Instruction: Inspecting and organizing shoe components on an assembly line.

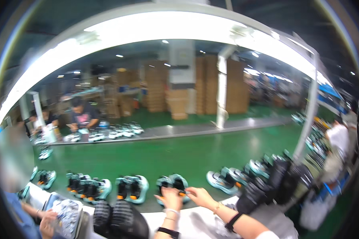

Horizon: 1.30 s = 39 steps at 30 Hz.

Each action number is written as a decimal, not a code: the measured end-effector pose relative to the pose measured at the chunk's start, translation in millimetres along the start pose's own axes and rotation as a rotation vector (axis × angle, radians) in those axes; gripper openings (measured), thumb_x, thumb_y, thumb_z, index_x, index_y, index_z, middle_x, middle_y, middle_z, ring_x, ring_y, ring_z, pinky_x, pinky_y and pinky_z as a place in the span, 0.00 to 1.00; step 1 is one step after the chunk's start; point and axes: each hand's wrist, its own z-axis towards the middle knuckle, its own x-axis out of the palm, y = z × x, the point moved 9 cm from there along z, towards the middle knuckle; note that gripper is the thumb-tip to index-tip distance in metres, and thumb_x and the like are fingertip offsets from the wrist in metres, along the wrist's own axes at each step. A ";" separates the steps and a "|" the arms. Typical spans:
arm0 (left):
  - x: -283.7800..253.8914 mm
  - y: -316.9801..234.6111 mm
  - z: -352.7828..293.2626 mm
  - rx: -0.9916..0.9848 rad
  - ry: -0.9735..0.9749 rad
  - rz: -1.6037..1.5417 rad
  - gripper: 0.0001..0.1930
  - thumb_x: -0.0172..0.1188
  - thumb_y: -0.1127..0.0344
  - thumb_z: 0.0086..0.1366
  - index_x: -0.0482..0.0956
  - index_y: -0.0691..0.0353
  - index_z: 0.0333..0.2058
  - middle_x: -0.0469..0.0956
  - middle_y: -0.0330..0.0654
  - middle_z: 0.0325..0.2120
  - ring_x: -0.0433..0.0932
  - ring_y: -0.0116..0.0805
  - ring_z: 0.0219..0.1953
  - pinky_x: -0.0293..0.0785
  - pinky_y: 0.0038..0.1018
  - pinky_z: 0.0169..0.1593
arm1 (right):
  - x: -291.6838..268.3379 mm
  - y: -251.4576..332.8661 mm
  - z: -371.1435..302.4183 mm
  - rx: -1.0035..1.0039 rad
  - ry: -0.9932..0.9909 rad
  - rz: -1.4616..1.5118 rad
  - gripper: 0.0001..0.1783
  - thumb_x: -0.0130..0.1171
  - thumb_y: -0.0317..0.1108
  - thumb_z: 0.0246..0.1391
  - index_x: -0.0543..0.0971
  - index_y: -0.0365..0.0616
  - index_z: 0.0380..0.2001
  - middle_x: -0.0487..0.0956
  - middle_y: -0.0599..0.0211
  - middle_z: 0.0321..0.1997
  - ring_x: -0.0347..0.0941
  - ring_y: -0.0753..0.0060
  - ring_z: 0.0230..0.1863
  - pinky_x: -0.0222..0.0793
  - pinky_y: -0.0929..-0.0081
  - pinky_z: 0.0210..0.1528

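Note:
A pair of black sneakers (179, 181) with mint-green soles and orange heel parts lies on the green surface straight ahead of me. My left hand (171, 198) rests over the heel end of this pair, its thumb stretched out to the left and its fingers apart. From the right, my right hand (200, 197) reaches to the heel of the right shoe. Its fingertips are drawn together there; whatever they pinch is too small and blurred to make out.
Matching shoes (131, 189) stand to the left, and a row of shoes (223, 181) runs off to the right. Black shoe forms or boots (119, 219) sit near me. At left, another person's hands (48, 221) are beside a tray of small packets (68, 215). A pole (307, 115) rises at right.

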 end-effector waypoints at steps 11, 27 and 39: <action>51.9 -2.1 -54.6 -0.128 0.185 -0.732 0.16 0.44 0.64 0.66 0.76 0.64 0.23 0.76 0.46 0.23 0.75 0.40 0.30 0.68 0.35 0.33 | -150.8 -149.3 -2.7 0.870 -0.018 -0.840 0.16 0.52 0.37 0.48 0.79 0.47 0.40 0.75 0.57 0.48 0.68 0.54 0.53 0.60 0.56 0.53; 64.8 2.9 -58.4 -0.208 0.056 -0.835 0.26 0.40 0.59 0.67 0.76 0.72 0.17 0.75 0.46 0.14 0.74 0.35 0.19 0.69 0.28 0.27 | -128.4 -187.4 -35.4 1.377 0.742 -0.836 0.23 0.51 0.41 0.54 0.71 0.44 0.52 0.70 0.48 0.55 0.69 0.45 0.52 0.57 0.39 0.54; 22.5 -24.9 -60.9 -0.191 0.149 -0.917 0.21 0.43 0.59 0.66 0.73 0.68 0.20 0.73 0.46 0.19 0.70 0.37 0.24 0.66 0.30 0.32 | -155.4 -237.3 -46.2 1.452 0.134 -0.714 0.33 0.53 0.51 0.50 0.65 0.50 0.58 0.54 0.56 0.67 0.45 0.48 0.67 0.33 0.43 0.65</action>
